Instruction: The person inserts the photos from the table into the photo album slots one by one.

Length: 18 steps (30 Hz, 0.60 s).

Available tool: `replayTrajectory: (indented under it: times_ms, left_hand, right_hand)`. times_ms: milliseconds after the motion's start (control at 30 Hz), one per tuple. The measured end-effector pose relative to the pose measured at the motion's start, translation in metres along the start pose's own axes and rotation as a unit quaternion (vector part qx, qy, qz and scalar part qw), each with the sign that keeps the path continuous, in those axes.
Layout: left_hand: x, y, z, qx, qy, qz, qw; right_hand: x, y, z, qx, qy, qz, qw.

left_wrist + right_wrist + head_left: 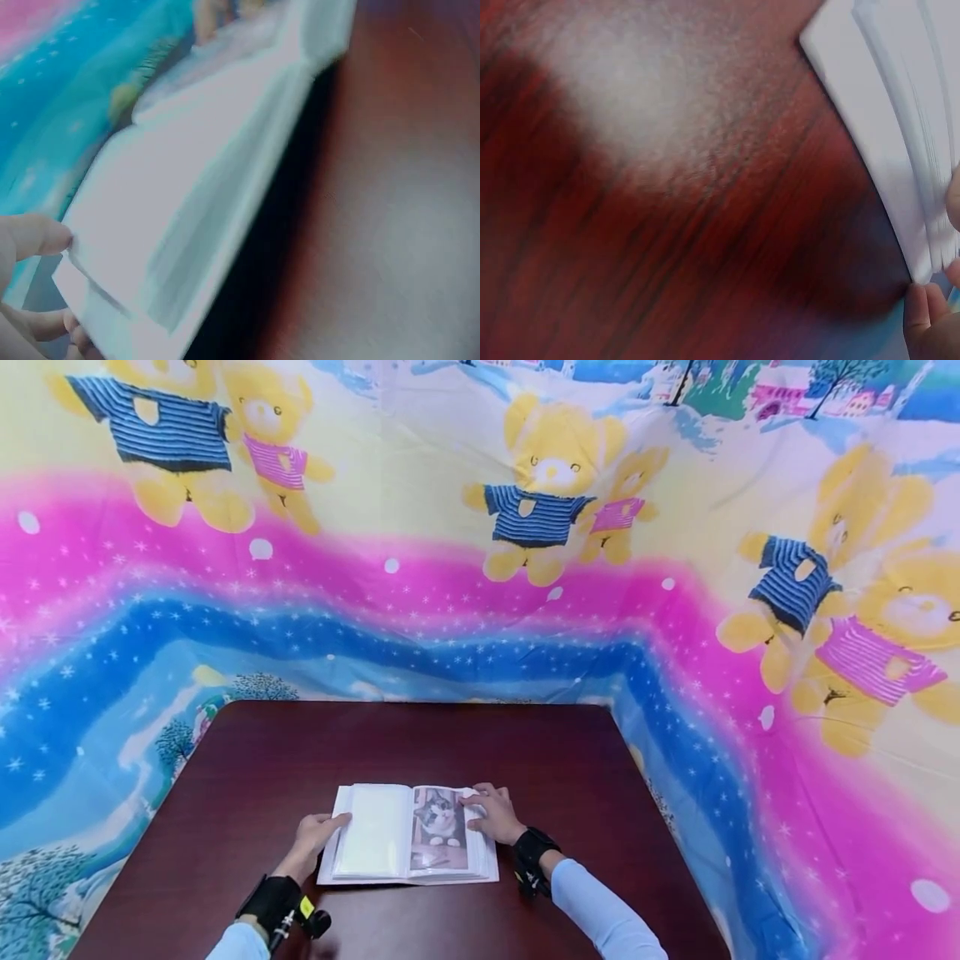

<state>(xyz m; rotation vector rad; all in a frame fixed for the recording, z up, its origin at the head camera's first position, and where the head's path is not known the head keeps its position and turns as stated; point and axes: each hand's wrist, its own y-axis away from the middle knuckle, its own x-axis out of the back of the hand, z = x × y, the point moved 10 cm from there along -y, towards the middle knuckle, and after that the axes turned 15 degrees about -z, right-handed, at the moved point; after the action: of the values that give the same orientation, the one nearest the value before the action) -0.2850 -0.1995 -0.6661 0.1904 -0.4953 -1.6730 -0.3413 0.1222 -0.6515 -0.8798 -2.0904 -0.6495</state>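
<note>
A white photo album lies open on the table. Its left page is blank, and its right page carries a photo of a cat. My left hand grips the album's left edge; in the left wrist view, the thumb lies on the page while other fingers reach under the cover. At the upper right, my right hand holds the album's edge. Fingertips touch the cover's corner in the right wrist view, with others against the stack of pages; that hand is partly cut off.
The dark red-brown table extends around the album on all sides. Behind and beside it hangs a cloth printed with teddy bears and snow. Both wrists wear black straps with small cameras.
</note>
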Motion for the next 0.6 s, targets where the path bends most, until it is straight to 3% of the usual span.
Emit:
replayTrajectory:
  times_ms: [167,367,500,600]
  left_hand:
    - [-0.013,-0.001,0.031,-0.046,0.020,-0.024,0.9984]
    - [-0.062,0.007,0.085,-0.136,0.001,-0.058,0.9891]
    - [-0.105,0.016,0.110,-0.207,-0.070,-0.074,0.9730]
    - [-0.137,0.018,0.112,-0.242,-0.154,-0.080,0.9547]
  right_hand:
    - [-0.001,-0.001,0.003,-0.009,-0.014,0.000,1.000]
    - [-0.004,0.005,0.002,0.003,-0.014,0.009,1.000]
    - [-0.004,0.008,0.004,0.017,-0.026,0.010,0.999]
    - [0.000,0.007,0.005,0.007,-0.020,0.017,1.000]
